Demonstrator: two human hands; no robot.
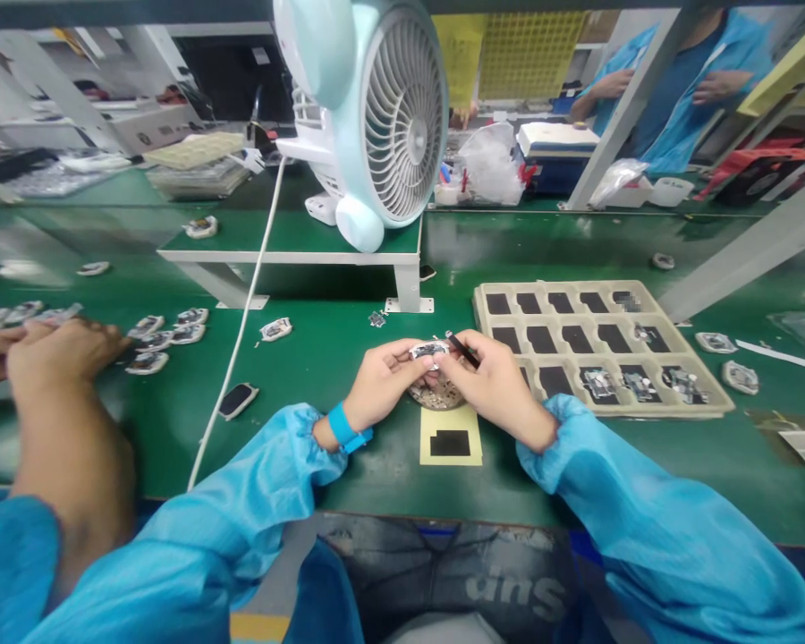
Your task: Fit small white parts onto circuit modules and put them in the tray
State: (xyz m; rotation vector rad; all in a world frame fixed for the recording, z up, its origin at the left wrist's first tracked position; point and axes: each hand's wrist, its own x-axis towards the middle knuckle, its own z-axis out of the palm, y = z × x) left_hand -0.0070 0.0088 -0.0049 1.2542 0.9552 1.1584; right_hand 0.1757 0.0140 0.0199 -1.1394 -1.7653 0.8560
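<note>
- Head view: the left hand (384,383) pinches a small white-rimmed device (430,350) between thumb and fingers, seemingly to steady it.
- The right hand (493,380) touches the device's other side and grips a slim black tool (462,349), probably tucked there to leave the thumb free.
- The device sits above a round, speckled stand (436,396), which likely serves as a raised rest.
- The stand overlaps a yellow card (451,419) bearing a black piece (450,443).
- To the right, a cream tray (671,410) keeps parts apart in compartments, most showing dark pads, some with small boards.
- The green tabletop (376,474) carries scattered similar shells; a co-worker's hand (67,349) is near a cluster at left.
- A pale-blue fan (402,116) stands on a raised shelf (288,240), perhaps to save working space.
- Beyond the metal frame, another person in blue (677,98) is visible.
</note>
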